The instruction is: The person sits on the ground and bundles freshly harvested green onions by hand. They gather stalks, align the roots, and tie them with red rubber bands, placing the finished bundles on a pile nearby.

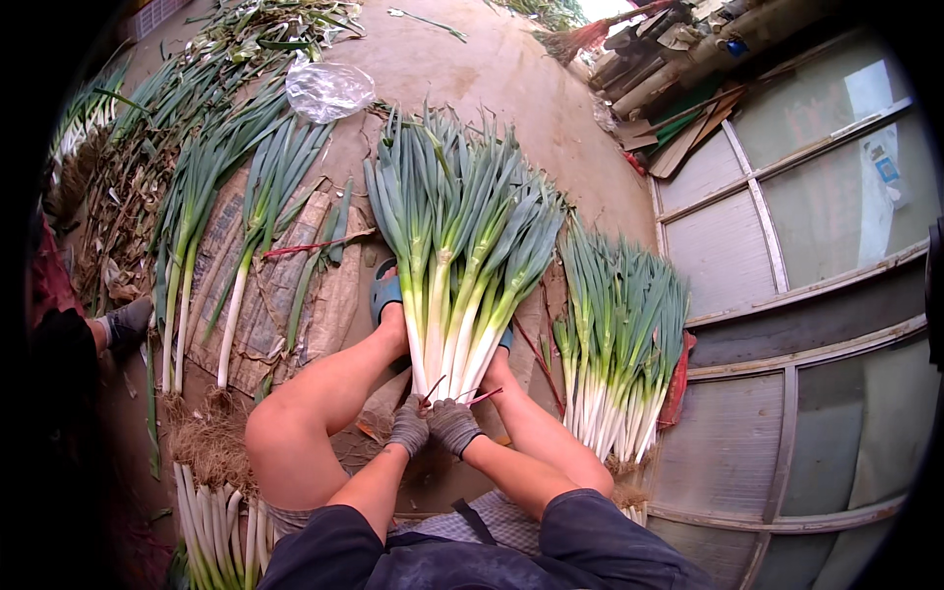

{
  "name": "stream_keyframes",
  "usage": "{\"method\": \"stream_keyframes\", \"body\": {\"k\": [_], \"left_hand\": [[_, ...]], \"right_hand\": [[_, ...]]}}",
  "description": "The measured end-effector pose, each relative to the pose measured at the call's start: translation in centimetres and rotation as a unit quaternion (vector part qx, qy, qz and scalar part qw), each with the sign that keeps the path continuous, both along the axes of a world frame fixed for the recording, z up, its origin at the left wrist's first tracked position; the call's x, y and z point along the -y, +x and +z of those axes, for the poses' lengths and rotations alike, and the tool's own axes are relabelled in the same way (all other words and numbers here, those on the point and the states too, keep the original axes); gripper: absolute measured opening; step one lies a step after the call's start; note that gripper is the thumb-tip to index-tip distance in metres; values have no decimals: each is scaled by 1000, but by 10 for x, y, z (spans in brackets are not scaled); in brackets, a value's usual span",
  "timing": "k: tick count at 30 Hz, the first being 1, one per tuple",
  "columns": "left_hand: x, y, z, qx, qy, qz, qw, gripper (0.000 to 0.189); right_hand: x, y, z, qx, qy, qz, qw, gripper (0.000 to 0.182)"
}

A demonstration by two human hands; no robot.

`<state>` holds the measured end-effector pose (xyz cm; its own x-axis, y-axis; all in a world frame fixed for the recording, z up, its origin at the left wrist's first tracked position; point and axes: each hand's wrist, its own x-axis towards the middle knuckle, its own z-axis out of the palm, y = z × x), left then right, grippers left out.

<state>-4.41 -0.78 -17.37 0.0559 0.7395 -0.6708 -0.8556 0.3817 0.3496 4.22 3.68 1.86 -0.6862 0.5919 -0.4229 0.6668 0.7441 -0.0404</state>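
A thick bunch of large green onions [457, 273] lies between my legs, white stalks towards me and green leaves fanned out away from me. My left hand [409, 425] and my right hand [453, 426], both in grey knit gloves, are together at the white root end. Their fingers are closed on a thin reddish tie [484, 396], whose ends stick out above the gloves. How far the tie goes around the stalks is hidden by my hands, and so are most of the roots.
Stacked green onions [619, 332] lie at the right, beside a framed glass partition [782, 243]. At left, loose green onions [237, 317] rest on flattened sacking [276, 295]. A red tie strip [310, 245], a clear plastic bag [328, 90] and leaf scraps [122, 221] lie beyond. Another person's foot [127, 322] shows far left.
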Motion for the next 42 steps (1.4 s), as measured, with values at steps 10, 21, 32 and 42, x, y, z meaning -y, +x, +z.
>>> {"method": "stream_keyframes", "body": {"k": [10, 21, 32, 42], "left_hand": [[-3, -2, 95, -412, 108, -139, 894, 11], [-4, 5, 70, -426, 64, -162, 888, 19], [-9, 4, 35, -338, 38, -156, 927, 27], [-11, -11, 83, -283, 3, -114, 952, 18]], "right_hand": [[-44, 10, -6, 24, -242, -206, 948, 34], [-14, 10, -2, 27, -105, -199, 974, 25], [-5, -15, 22, 46, -32, -136, 989, 24], [-6, 35, -31, -129, -410, -384, 817, 43]]}}
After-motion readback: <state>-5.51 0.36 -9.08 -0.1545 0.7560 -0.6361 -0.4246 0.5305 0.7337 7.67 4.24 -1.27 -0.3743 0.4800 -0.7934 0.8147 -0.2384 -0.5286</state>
